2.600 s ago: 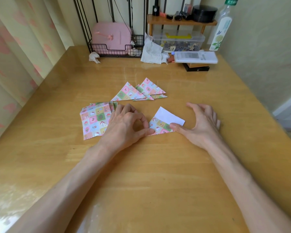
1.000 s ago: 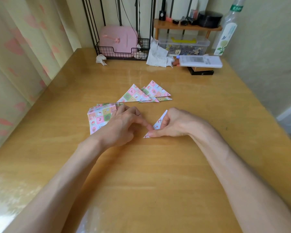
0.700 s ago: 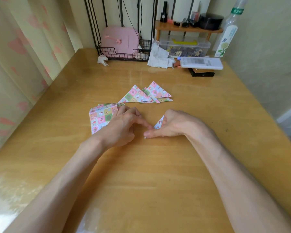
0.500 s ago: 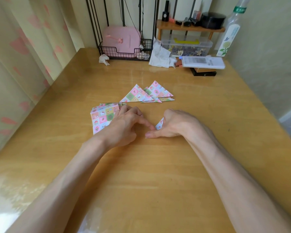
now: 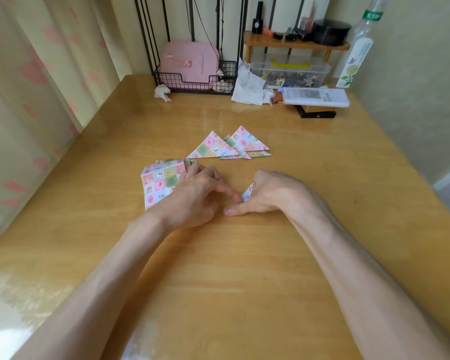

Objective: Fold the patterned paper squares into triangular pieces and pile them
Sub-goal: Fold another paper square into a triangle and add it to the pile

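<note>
A small patterned paper piece (image 5: 247, 194) lies on the wooden table (image 5: 218, 268), mostly hidden under my right hand (image 5: 270, 193). That hand holds it, fingers curled over the top and the thumb stretched flat along its near edge. My left hand (image 5: 195, 196) rests just to the left, its index fingertip touching the paper's left corner, the other fingers loosely bent. Part of my left hand lies on a stack of unfolded patterned squares (image 5: 159, 180). Behind the hands lies a loose pile of folded patterned triangles (image 5: 229, 146).
At the back edge stand a black wire basket (image 5: 192, 81) with a pink case, crumpled tissues (image 5: 247, 87), a clear plastic box (image 5: 289, 74) under a small wooden shelf, a white flat box (image 5: 315, 96) and a bottle (image 5: 356, 55). A curtain hangs at the left.
My right hand folded the white flap over and came down onto the paper, so less of the paper shows. My left hand stayed at the paper's left corner.
</note>
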{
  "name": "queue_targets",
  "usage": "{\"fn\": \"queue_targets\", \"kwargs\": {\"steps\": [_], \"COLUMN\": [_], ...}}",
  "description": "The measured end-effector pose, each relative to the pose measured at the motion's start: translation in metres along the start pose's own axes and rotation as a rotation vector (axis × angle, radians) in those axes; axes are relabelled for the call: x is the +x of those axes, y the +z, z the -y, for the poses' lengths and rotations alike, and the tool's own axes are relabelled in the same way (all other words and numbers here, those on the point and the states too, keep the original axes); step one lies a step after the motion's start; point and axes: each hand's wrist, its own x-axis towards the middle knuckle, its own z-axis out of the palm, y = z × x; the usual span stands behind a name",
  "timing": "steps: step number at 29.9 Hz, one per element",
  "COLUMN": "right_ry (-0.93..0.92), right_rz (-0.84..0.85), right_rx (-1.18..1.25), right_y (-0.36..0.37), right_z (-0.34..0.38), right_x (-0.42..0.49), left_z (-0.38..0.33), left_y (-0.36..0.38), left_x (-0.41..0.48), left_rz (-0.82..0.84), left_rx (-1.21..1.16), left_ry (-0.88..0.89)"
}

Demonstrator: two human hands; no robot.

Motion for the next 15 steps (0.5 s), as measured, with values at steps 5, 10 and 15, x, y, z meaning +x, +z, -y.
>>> {"fn": "queue_targets", "kwargs": {"steps": [5, 10, 15], "right_ry": [-0.018, -0.004, -0.079], "right_rz": [-0.115, -0.162, -0.252], "right_rx": [0.093, 0.14, 0.256], "right_y": [0.015, 0.017, 0.023], "right_z": [-0.011, -0.014, -0.025], "right_x": [-0.004, -0.001, -0.009], "left_z": [0.001, 0.002, 0.0], "left_y": [0.0, 0.001, 0.0], "left_x": [0.0, 0.001, 0.0], "left_rz": [-0.028, -0.039, -0.053], "left_rx": [0.035, 0.071, 0.122], "left_ry": [0.035, 0.082, 0.102]}}
